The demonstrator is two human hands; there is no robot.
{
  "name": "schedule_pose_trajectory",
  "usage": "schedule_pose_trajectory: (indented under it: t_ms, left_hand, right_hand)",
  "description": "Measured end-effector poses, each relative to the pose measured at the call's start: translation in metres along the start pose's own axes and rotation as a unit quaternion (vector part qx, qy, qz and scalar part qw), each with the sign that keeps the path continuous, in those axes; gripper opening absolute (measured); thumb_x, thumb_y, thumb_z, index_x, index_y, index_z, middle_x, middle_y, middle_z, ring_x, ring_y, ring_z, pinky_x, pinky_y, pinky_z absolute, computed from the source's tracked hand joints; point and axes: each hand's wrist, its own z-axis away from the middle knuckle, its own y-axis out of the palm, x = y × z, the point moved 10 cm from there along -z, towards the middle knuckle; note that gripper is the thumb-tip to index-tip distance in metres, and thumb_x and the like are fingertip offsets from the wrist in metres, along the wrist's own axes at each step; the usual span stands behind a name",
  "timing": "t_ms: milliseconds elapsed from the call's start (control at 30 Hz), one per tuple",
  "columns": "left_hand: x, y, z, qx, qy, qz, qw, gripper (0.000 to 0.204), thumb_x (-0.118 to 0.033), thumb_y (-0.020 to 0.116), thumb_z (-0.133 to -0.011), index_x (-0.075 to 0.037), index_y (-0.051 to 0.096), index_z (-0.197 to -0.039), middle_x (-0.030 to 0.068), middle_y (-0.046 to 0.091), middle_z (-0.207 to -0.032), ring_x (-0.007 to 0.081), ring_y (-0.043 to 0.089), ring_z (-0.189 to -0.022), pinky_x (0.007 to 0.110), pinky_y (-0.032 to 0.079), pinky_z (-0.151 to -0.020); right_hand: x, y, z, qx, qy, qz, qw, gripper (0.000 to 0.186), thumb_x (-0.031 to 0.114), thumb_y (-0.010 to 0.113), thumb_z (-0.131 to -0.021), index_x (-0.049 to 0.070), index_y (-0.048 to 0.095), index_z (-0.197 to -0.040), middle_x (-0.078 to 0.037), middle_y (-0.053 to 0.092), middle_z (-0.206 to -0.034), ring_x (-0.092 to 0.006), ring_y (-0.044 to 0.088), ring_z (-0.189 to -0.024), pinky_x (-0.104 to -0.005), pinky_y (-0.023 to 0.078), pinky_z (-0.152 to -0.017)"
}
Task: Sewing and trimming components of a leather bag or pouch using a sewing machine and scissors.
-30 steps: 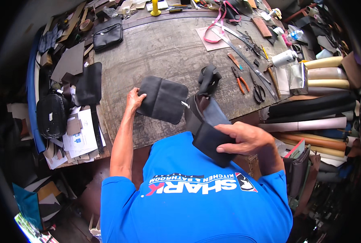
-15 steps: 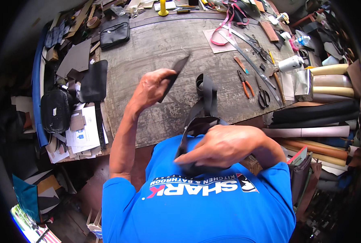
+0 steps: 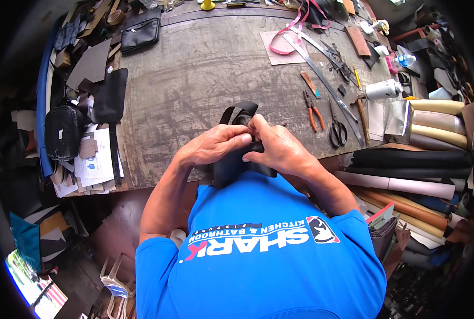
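While left hand (image 3: 211,146) and right hand (image 3: 280,150) meet close together, fingers (image 3: 239,141) of both clamped on black bag (image 3: 231,168), it's at near edge of desk (image 3: 183,80), strap (image 3: 246,106) looping beyond the hands.

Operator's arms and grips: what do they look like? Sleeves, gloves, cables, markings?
Left grip and right grip: bare five-fingered hands; no gloves, rings or watch show. Left forearm and right forearm: bare, no cables or markings visible. Short, plain blue sleeves, part of a blue shirt with mostly white chest print.
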Motion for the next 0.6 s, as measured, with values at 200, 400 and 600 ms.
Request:
schedule_pose_trajectory:
  t_ms: [200, 400, 600]
  left_hand:
    - [0.017, -0.009, -0.009, -0.072, 0.005, 0.019, 0.997, 0.038, -0.014, 0.072, -0.089, 0.004, 0.062, -0.121, 0.0077, 0.070, -0.109, 0.0114, 0.062, -0.098, 0.028, 0.050, -0.088]
    - [0.030, -0.026, 0.002, -0.064, -0.052, 0.011, 0.997, 0.034, -0.014, 0.072, -0.088, 0.002, 0.064, -0.116, 0.0071, 0.071, -0.101, 0.0098, 0.061, -0.091, 0.027, 0.050, -0.083]
    - [0.047, -0.033, 0.007, -0.067, -0.075, -0.019, 0.995, 0.034, -0.020, 0.070, -0.089, 0.003, 0.064, -0.114, 0.0059, 0.070, -0.096, 0.0096, 0.061, -0.088, 0.028, 0.050, -0.080]
  right_hand:
    - [-0.033, -0.015, 0.005, 0.034, 0.000, -0.013, 0.999, 0.066, 0.026, 0.086, -0.068, 0.006, 0.043, -0.113, -0.020, 0.066, -0.086, -0.0405, 0.066, -0.084, -0.0458, 0.051, -0.073]
    - [-0.083, -0.017, 0.019, 0.025, 0.009, -0.181, 0.983, 0.062, 0.022, 0.082, -0.077, 0.005, 0.044, -0.123, -0.010, 0.066, -0.080, -0.0154, 0.059, -0.075, -0.0317, 0.047, -0.072]
    - [-0.056, -0.019, 0.014, 0.018, -0.004, -0.120, 0.993, 0.059, 0.013, 0.075, -0.083, 0.008, 0.042, -0.132, -0.010, 0.066, -0.082, -0.0187, 0.063, -0.076, -0.0338, 0.048, -0.072]
